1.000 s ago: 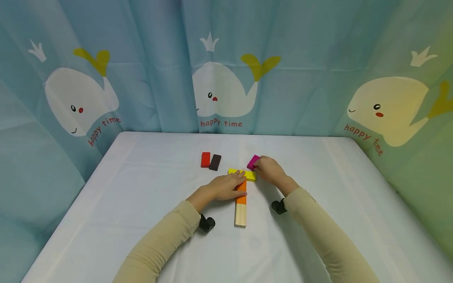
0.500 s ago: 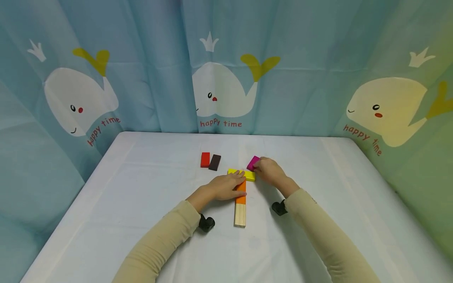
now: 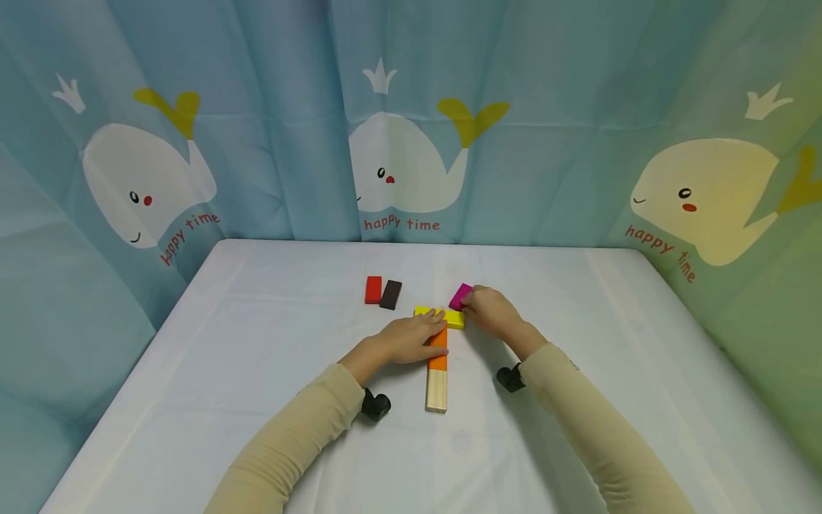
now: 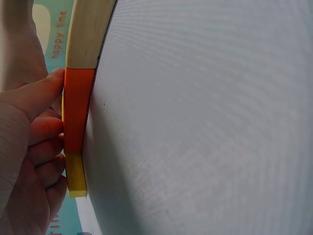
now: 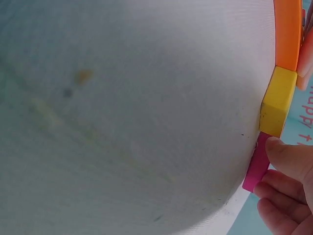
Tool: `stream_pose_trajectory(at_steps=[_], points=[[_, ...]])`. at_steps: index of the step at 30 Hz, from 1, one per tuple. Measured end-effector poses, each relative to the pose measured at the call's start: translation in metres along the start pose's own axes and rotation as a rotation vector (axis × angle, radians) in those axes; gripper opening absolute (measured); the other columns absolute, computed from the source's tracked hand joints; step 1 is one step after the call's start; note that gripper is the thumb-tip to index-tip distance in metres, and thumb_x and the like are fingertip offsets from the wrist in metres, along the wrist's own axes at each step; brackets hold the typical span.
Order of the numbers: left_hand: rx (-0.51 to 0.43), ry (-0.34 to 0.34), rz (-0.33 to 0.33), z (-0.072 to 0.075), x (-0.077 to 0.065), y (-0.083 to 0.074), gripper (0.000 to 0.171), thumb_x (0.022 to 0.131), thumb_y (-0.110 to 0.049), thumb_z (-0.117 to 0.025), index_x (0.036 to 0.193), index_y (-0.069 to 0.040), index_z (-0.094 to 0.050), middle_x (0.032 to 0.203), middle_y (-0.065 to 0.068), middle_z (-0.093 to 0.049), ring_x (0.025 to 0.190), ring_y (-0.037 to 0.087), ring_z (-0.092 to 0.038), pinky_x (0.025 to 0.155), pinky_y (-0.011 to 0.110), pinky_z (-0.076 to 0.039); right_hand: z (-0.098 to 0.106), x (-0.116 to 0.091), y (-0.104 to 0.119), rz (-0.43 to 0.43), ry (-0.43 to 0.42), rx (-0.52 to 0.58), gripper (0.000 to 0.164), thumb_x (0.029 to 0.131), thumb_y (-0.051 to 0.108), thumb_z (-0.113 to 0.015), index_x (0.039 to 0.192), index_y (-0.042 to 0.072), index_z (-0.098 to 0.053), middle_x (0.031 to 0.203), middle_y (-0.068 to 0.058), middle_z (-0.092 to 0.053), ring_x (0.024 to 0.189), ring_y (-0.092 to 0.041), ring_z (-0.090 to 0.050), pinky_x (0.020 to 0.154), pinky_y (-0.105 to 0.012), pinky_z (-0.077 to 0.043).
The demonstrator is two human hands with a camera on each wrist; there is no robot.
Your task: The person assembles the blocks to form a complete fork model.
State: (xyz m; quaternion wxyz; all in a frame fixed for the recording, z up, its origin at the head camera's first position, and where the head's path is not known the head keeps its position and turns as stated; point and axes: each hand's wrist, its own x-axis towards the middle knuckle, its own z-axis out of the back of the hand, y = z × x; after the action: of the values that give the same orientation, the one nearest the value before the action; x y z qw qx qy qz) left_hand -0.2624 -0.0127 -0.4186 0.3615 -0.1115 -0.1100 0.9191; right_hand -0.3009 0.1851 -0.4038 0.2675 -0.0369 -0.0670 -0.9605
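Right hand (image 3: 493, 312) and the pink block (image 3: 459, 296) it pinches shift slightly nearer the person. On the white table (image 3: 257, 343), left hand (image 3: 406, 340) lies spread over the yellow block (image 3: 456, 320) and orange block (image 3: 439, 363), wooden block (image 3: 437, 391) in line below. Pink's end touches yellow; red block (image 3: 373, 290), black block (image 3: 390, 295) left.
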Motion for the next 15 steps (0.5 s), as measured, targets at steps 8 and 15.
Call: stream_pose_trajectory(at_steps=[8,15], points=[[0.004,0.003,0.004,0.0,0.0007,0.0002,0.063,0.093,-0.047,-0.046,0.143,-0.011,-0.034,0.149,0.004,-0.023,0.136,0.016,-0.018,0.107,0.032,-0.022,0.0012,-0.0035,-0.0005,0.036,-0.022,0.008,0.006,0.083,0.003,-0.066,0.085,0.002,-0.072,0.073,-0.007,-0.059,0.065,-0.019,-0.052,0.065,-0.031,-0.05],[0.001,0.003,0.003,-0.0009,0.0018,0.0006,0.063,0.093,-0.048,-0.046,0.143,-0.011,-0.034,0.149,0.004,-0.023,0.136,0.015,-0.017,0.107,0.032,-0.021,0.0,-0.0047,-0.0018,0.056,-0.032,0.009,0.006,0.083,0.003,-0.067,0.086,0.002,-0.072,0.074,-0.007,-0.06,0.066,-0.02,-0.053,0.066,-0.032,-0.05]])
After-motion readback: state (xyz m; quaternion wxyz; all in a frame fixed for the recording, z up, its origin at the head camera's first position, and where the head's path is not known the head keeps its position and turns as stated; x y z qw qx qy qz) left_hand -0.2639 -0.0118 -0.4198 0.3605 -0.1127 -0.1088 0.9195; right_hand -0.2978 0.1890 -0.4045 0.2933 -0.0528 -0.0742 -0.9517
